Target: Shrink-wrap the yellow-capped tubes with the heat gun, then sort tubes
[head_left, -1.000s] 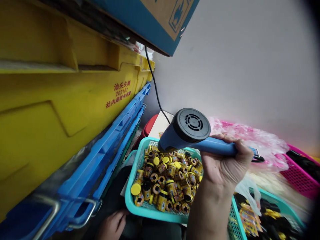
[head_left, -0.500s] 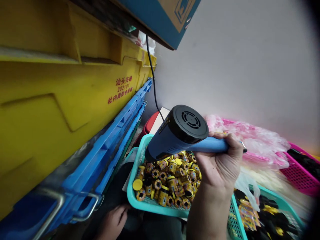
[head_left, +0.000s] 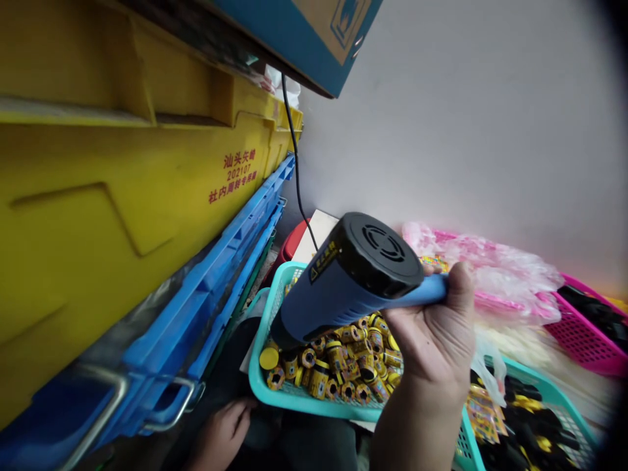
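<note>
My right hand (head_left: 434, 340) is wrapped round the handle of a blue heat gun (head_left: 343, 278) with a black vented back cap. The gun's nose slants down into a teal basket (head_left: 289, 398) filled with several small yellow-capped bottles (head_left: 338, 366). A black cord (head_left: 294, 157) runs up from behind the gun. My left hand (head_left: 220, 435) sits low under the basket's near left corner, fingers curled at its edge; what it grips is hidden.
Yellow crates (head_left: 108, 183) and blue crates (head_left: 210, 288) are stacked close on the left, with a cardboard box (head_left: 304, 33) overhead. A second teal basket (head_left: 530, 418) of dark packets lies at the right, pink plastic bags (head_left: 490, 275) and a pink basket (head_left: 589, 333) beyond. A grey wall stands behind.
The heat gun has tilted further down and swung left, its nose dropping lower over the bottles. My right hand moved slightly left with it. My left hand has stayed under the basket.
</note>
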